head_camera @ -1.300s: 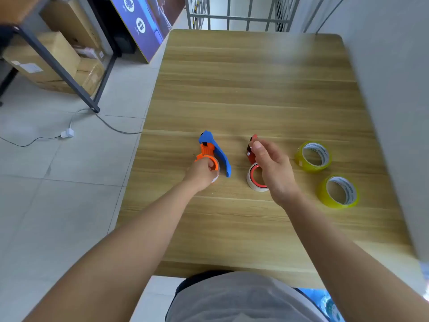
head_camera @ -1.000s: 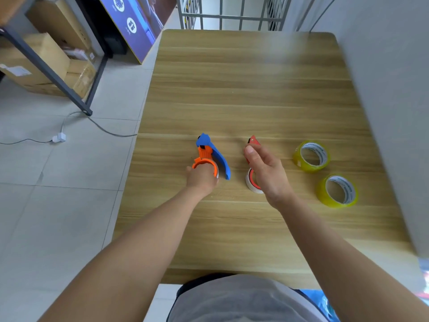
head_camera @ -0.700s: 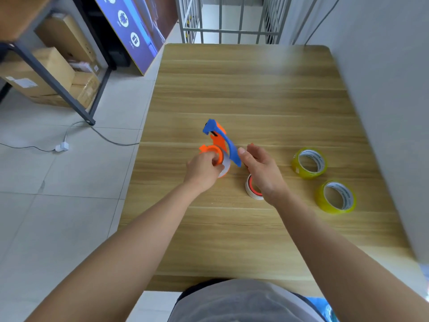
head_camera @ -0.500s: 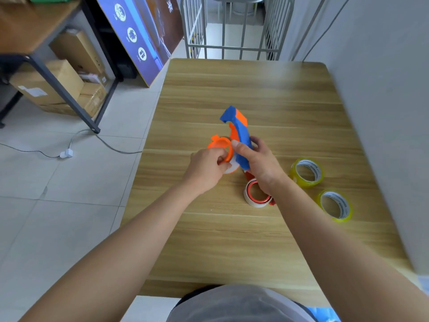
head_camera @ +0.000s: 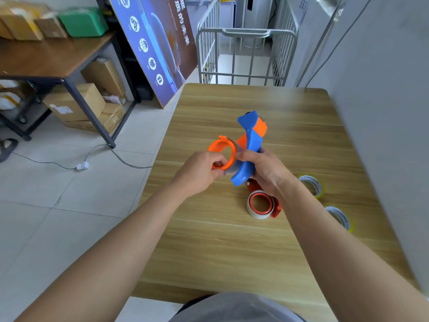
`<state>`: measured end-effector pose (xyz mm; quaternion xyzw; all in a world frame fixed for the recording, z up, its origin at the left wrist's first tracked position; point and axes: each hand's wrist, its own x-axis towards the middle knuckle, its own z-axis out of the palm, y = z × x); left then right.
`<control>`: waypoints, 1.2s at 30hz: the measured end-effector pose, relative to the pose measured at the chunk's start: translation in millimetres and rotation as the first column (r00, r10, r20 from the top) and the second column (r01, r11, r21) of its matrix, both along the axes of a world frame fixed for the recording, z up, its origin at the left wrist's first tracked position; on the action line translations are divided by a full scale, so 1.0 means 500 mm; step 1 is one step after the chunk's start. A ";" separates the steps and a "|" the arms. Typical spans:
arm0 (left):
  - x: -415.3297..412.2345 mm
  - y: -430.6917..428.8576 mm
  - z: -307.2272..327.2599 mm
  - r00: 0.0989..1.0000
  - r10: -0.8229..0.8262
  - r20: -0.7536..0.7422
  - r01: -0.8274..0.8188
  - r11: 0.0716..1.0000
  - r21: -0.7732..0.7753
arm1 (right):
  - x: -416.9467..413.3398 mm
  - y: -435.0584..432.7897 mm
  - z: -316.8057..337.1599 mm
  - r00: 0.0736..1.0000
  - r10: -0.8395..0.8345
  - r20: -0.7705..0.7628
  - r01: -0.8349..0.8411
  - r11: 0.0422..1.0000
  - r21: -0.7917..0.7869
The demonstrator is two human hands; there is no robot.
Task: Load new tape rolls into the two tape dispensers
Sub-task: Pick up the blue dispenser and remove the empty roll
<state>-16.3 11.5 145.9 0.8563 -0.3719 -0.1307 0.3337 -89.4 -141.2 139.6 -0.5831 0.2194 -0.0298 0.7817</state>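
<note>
blue dispenser [head_camera: 251, 145] in right hand [head_camera: 267, 169], left hand [head_camera: 199, 174] pinching its orange ring [head_camera: 220, 151]

a tape dispenser [head_camera: 249, 147] is held above the table [head_camera: 232, 247], a second dispenser [head_camera: 263, 203] lies just nearer, and two tape rolls [head_camera: 312, 184] [head_camera: 340, 217] lie to its right.

Blue-and-orange tape dispenser [head_camera: 250, 145] held above bench [head_camera: 232, 247]. Right hand [head_camera: 267, 168] grips its blue handle; left hand [head_camera: 199, 173] pinches orange hub ring [head_camera: 220, 152]. Red dispenser [head_camera: 262, 203] and two yellow tape rolls [head_camera: 312, 184] [head_camera: 341, 217] lie on bench.
</note>
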 end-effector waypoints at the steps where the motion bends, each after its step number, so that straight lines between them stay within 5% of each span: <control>1: -0.003 0.001 0.004 1.000 0.009 -0.015 -0.009 1.000 -0.004 | 0.000 0.004 0.001 1.000 0.006 0.023 -0.006 1.000 0.009; 26: -0.011 -0.031 0.009 0.947 0.313 0.071 -0.311 0.950 -0.042 | 0.014 0.053 -0.016 0.996 -0.018 0.089 0.045 0.950 -0.310; 36: 0.004 -0.033 0.015 0.938 0.346 0.025 -0.347 0.938 0.010 | 0.023 0.036 -0.007 0.997 -0.071 -0.039 0.048 0.905 -0.423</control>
